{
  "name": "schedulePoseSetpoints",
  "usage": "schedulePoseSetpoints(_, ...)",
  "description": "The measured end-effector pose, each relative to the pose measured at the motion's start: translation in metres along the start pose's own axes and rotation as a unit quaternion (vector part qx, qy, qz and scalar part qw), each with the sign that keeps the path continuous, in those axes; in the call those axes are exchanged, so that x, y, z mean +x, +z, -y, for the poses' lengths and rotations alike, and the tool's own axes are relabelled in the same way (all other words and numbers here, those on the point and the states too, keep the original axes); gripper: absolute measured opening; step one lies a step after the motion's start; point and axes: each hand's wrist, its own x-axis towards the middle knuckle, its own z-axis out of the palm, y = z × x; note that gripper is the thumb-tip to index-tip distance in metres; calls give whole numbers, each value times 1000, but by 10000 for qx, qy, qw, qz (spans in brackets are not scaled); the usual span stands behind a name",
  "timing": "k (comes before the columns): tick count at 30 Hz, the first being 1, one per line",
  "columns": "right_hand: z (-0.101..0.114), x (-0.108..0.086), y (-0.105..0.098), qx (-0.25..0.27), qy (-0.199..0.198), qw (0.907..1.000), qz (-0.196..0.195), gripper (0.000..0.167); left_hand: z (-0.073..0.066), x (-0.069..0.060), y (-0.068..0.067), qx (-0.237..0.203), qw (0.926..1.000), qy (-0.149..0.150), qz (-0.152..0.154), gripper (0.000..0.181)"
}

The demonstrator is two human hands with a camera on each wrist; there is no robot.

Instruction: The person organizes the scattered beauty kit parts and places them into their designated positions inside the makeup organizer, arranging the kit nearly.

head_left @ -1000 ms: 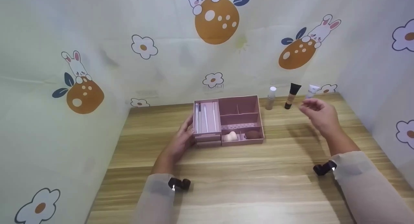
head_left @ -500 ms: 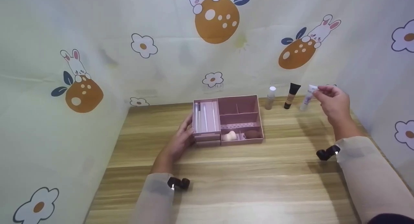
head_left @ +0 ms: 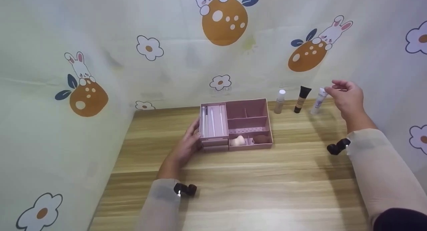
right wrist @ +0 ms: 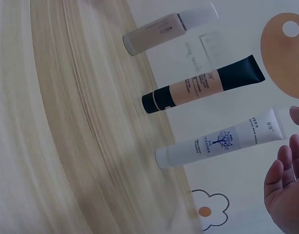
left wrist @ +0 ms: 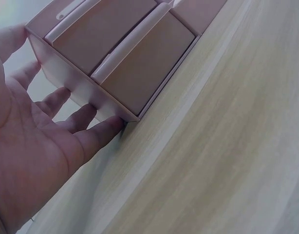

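My left hand (head_left: 186, 146) rests against the left side of a pink makeup organizer (head_left: 250, 147). In the left wrist view, its spread fingertips touch the organizer's side wall (left wrist: 66, 73), beside two drawers (left wrist: 144, 63). My right hand (head_left: 348, 97) hovers by the top end of a white squeeze tube (head_left: 319, 100) that stands upright on its cap. The right wrist view shows a small gap between the loosely bent fingers and the tube; nothing is held. To the tube's left stand a black-and-beige foundation tube (right wrist: 196, 87) and a bottle with a clear cap (right wrist: 157, 34).
Thin brushes or sticks lie in the organizer's left tray (head_left: 216, 124). A cream sponge (head_left: 237, 141) and a brown sponge (head_left: 261, 139) sit in its front compartments. Behind the wooden table (head_left: 253, 184) hangs a printed cloth (head_left: 180, 67), close to the standing cosmetics.
My right hand has moved rightward and away from me, past the white tube's top, uncovering the tube. The left hand and the organizer have stayed in place.
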Motion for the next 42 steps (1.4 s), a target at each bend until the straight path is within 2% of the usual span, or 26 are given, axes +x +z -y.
schedulePoseSetpoints(6,-7,4,2,-195,86,9992,347,55,0,1,1,-149,9999,-11,47,66)
schedulePoseSetpoints(11,-13,3,7,-385,142,9977,546,51,-2,-1,1,-51,10000,-21,34,66)
schedulePoseSetpoints(21,-17,-1,4,-639,-129,9968,467,49,-1,0,0,-91,9999,-8,48,69)
schedulePoseSetpoints(31,-14,-10,0,-549,-330,9973,356,50,-1,0,2,-134,9999,72,53,69)
schedulePoseSetpoints(42,5,-31,4,-557,-399,9965,468,53,2,1,0,-232,9997,102,54,68)
